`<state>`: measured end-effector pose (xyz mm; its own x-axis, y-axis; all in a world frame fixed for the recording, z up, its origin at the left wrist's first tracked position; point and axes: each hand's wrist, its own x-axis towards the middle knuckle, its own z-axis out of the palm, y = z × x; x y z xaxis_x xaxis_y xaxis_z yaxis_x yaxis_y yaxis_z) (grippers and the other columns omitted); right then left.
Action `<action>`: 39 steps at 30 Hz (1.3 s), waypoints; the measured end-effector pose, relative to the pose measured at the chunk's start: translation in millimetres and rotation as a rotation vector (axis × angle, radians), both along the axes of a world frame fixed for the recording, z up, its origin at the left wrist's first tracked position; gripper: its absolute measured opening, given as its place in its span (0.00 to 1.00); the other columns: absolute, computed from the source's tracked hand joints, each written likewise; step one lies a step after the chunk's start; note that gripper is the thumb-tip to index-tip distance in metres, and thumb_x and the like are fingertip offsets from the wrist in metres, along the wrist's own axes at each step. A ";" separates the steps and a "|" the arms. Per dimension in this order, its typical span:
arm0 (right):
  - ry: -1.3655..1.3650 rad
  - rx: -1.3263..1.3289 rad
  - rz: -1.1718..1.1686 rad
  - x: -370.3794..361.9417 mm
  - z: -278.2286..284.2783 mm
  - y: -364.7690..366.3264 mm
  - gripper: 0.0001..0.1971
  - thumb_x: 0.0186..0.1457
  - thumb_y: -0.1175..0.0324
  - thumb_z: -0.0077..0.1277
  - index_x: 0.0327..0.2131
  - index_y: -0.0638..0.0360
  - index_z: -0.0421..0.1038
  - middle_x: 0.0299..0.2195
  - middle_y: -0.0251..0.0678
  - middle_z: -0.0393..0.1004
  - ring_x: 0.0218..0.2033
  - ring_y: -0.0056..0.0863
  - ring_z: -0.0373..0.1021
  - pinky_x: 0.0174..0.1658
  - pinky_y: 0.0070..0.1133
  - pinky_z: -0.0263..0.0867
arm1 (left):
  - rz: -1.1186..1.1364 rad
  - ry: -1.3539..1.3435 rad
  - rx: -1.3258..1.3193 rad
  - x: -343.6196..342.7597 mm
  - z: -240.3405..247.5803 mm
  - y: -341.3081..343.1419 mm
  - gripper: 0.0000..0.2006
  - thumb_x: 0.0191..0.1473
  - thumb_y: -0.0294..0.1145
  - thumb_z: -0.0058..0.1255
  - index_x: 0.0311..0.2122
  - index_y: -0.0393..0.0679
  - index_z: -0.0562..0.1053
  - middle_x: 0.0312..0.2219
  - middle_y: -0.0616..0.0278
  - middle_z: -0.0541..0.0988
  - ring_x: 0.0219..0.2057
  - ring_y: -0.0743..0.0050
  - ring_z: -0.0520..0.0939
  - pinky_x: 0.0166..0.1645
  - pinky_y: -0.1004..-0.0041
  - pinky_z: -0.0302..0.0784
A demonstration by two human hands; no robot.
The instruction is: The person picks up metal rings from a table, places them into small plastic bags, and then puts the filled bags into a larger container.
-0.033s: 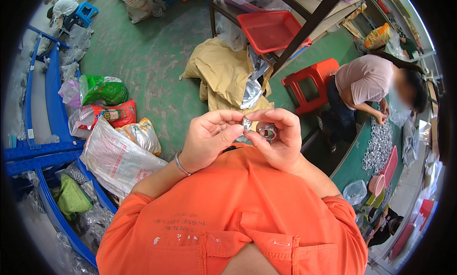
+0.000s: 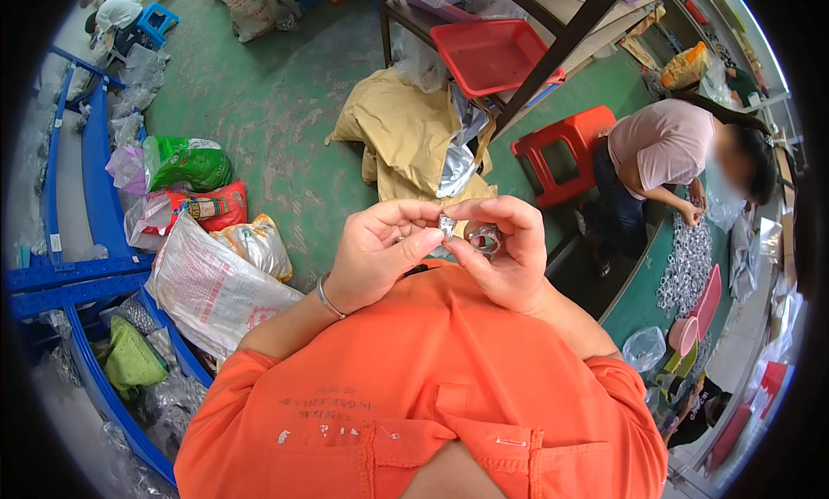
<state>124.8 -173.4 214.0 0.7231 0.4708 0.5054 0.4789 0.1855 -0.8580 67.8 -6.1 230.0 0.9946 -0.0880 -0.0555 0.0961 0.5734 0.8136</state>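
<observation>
Just in front of my chest, my left hand (image 2: 389,238) and my right hand (image 2: 503,244) meet fingertip to fingertip. Between them they pinch a small silver metal ring (image 2: 446,226), turned nearly edge-on, by thumbs and forefingers. A second shiny metal ring (image 2: 485,239) is tucked in the curled fingers of my right hand; whether more than one lies there I cannot tell. The inside of my left hand is mostly hidden. A metal bangle (image 2: 327,297) circles my left wrist.
Ahead lie a tan sack (image 2: 393,128) and a red tray (image 2: 496,54) on a shelf. Filled bags (image 2: 211,279) and blue frames (image 2: 95,145) stand left. At right, a person (image 2: 665,154) by a red stool (image 2: 561,154) handles metal rings (image 2: 686,262) heaped on a green table (image 2: 635,296).
</observation>
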 end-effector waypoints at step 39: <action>0.785 1.055 -1.908 -71.0 -146.8 -450.1 0.10 0.56 0.79 0.37 0.42 0.69 0.61 0.31 0.41 0.69 0.33 0.30 0.70 0.32 0.20 0.71 | -0.461 0.380 -0.012 123.4 -13.0 -126.8 0.12 0.55 0.26 0.42 0.44 0.34 0.66 0.39 0.51 0.74 0.36 0.73 0.76 0.35 0.81 0.74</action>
